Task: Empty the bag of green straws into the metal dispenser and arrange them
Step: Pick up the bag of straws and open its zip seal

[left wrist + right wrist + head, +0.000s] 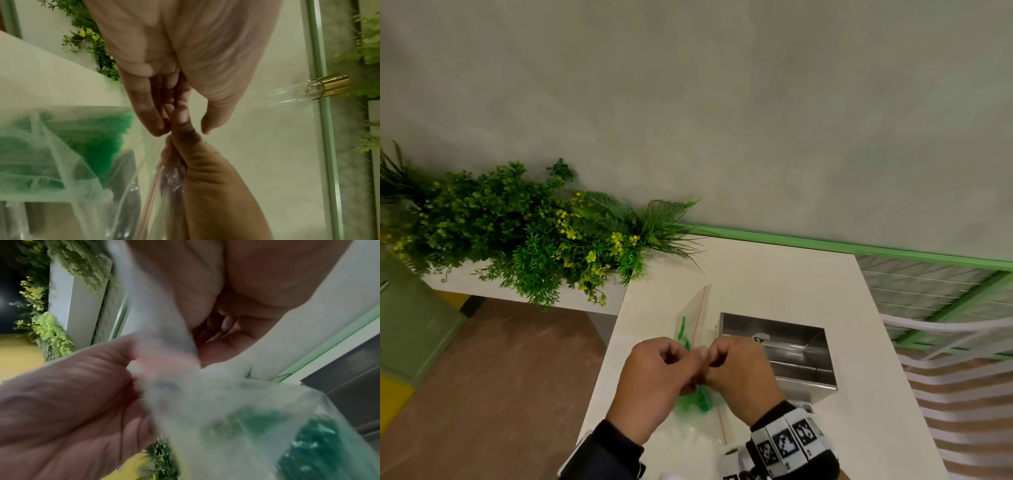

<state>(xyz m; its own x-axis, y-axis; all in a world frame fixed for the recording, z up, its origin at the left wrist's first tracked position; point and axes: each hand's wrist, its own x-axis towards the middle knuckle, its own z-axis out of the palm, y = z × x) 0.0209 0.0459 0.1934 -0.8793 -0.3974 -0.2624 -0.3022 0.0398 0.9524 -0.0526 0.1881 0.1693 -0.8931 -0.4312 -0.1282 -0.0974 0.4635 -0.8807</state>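
Hands meeting over the white table (774, 274), left hand (657, 380) and right hand (739, 373) both pinching the mouth of the clear bag (697, 308) with curled fingers, green straws (98, 138) sitting inside it — metal dispenser (787, 356) standing open just beside the right hand, leafy plants (517, 233) lining the wall.

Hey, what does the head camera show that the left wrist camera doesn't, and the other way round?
Only the head view shows the metal dispenser standing open on the white table to the right of the hands, with no straws visible in it, and the marker band on the right wrist.

Only the left wrist view shows a clear tube with a gold cap.

Both show the left hand and right hand pinching the clear bag by its red-lined top, the green straws inside it, and the plants.
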